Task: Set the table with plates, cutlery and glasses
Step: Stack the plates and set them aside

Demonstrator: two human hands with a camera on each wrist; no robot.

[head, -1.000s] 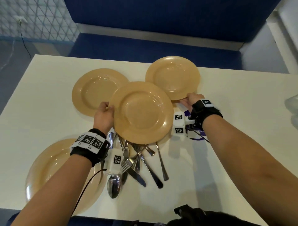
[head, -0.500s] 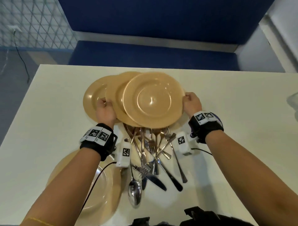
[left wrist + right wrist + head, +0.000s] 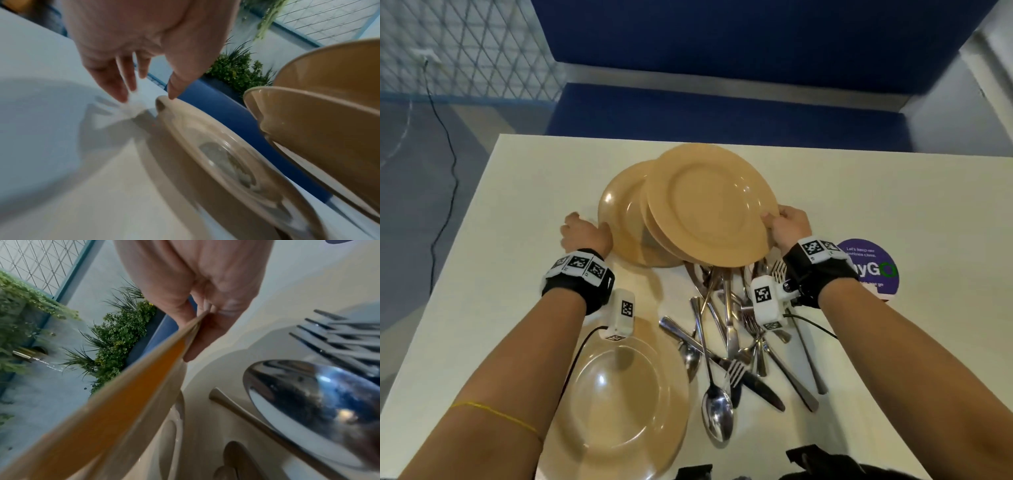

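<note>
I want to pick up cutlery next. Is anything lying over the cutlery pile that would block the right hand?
Yes. The lifted plates that the right hand grips overhang the far end of the cutlery pile; its near end lies uncovered on the table.

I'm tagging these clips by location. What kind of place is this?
Probably a cafeteria or office pantry booth. A pale table stands against a blue upholstered bench; a purple sticker appears to ask people to keep pantries clean; a planter of greenery lines the bench.
</note>
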